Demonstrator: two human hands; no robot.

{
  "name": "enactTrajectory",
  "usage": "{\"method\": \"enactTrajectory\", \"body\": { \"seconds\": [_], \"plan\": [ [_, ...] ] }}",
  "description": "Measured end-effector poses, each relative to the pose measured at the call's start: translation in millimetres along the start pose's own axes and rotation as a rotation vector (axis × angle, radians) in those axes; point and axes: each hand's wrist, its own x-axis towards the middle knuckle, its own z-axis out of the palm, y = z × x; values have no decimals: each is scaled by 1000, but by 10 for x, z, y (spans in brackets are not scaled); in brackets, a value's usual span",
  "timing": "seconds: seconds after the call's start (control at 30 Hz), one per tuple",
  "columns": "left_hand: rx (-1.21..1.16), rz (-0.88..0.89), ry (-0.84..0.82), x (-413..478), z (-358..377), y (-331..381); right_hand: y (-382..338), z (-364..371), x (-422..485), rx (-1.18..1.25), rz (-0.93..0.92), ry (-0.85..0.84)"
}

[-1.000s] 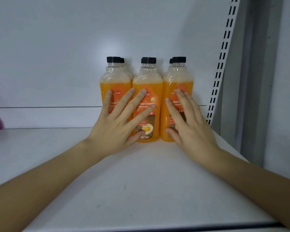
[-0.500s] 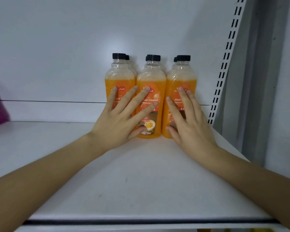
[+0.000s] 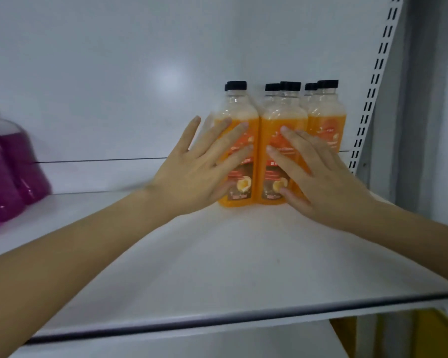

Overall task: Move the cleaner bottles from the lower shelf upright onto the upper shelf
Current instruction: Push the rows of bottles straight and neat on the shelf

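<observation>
Left hand [image 3: 192, 174] slid off middle bottle [image 3: 277, 117] — bare shelf [image 3: 217, 254] opens leftward.

I see the orange bottles [image 3: 282, 117] upright in a tight cluster at the back right of the white shelf [image 3: 217, 254]. My left hand [image 3: 192, 174] and right hand [image 3: 323, 182] lie flat against the front ones, fingers [image 3: 219, 138] straight. Blurred purple bottles [image 3: 8, 171] stand far left.
</observation>
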Motion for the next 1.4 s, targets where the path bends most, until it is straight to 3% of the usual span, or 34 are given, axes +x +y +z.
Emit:
{"method": "enactTrajectory", "body": {
  "seconds": [0.17,0.33,0.43,0.67,0.83,1.03,1.13,1.27,1.4],
  "plan": [
    [-96,-67,-64,-351,-187,-435,-556,-130,290,51,41,-56],
    [-296,-304,-214,-873,-497,-769,-1276,-179,548,230,43,-21],
    [-325,-391,-180,-1218,-776,-1106,-1703,-142,846,308,39,17],
    [-199,-490,-164,-1901,-1180,-1888,-2401,1,1621,530,-63,-20],
    [-53,-510,-284,-2483,-1106,-2254,-2824,165,2099,709,-73,-18],
    [-31,-527,-471,-2858,-959,-2503,-3256,321,2419,911,128,-84],
    [-41,-437,-496,-3040,-901,-2601,-3550,360,2479,1048,277,-112],
    [-71,-348,-378,-3150,-783,-2741,-3821,387,2537,1156,467,-47],
    [-169,-372,-301,-3258,-709,-2706,-3966,359,2607,1205,600,-62]
  ]
}}
